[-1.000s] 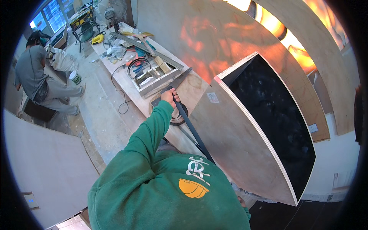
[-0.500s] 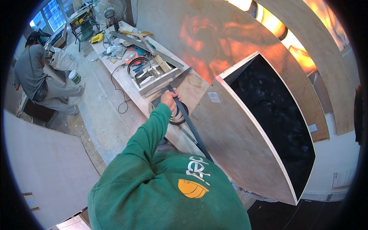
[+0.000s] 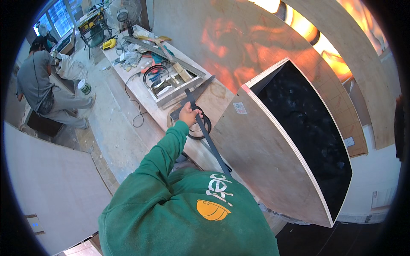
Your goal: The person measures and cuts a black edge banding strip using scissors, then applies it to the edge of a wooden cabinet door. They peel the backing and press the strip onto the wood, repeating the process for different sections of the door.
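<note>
From here the left hand [image 3: 190, 115] clamps the dark strip [image 3: 209, 141] slantwise over the bench [image 3: 196, 148], in hand but seemingly unfastened; the unseen right hand's state I cannot tell.

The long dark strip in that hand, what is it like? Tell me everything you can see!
The long, straight, narrow dark grey strip looks flat and smooth, maybe plastic or metal; I can't tell. The bare left hand grips it near its far end, with a short piece poking out beyond. It slants toward the person, passing above a dark round coil. Its near end disappears at the green sweatshirt, so I can't see whether they touch.
</note>
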### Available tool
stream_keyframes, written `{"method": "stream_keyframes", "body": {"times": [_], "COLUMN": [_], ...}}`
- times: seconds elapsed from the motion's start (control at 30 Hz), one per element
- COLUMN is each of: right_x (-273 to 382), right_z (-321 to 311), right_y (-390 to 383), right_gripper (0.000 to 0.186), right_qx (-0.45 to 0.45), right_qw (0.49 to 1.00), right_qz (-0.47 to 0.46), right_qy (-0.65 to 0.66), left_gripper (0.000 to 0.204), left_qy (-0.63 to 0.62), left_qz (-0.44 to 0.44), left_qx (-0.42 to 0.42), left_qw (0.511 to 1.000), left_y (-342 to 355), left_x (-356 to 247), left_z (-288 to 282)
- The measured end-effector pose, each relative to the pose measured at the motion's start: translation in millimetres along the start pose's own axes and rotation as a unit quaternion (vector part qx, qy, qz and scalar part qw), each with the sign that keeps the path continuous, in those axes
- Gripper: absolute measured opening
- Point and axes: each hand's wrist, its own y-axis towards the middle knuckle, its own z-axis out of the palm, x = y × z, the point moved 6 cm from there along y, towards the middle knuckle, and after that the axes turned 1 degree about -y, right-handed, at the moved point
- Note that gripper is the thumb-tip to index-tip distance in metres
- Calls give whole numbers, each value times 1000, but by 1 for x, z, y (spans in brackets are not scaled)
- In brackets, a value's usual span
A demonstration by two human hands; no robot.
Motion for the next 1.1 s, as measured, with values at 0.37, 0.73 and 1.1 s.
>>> {"method": "stream_keyframes", "body": {"times": [0.37, 0.73, 1.1], "right_x": [-7, 127, 117], "right_z": [22, -32, -23], "right_y": [8, -53, -42], "right_gripper": [25, 17, 17], "right_qx": [30, 10, 37], "right_qw": [998, 988, 974], "right_qz": [-18, 35, 48], "right_qy": [-51, 150, 218], "left_gripper": [29, 19, 38], "left_qy": [-14, 93, -159], "left_qz": [25, 31, -165], "left_qx": [-30, -151, -143], "left_qw": [999, 984, 963], "left_y": [4, 26, 3], "left_x": [1, 25, 53], "left_z": [-3, -46, -43]}}
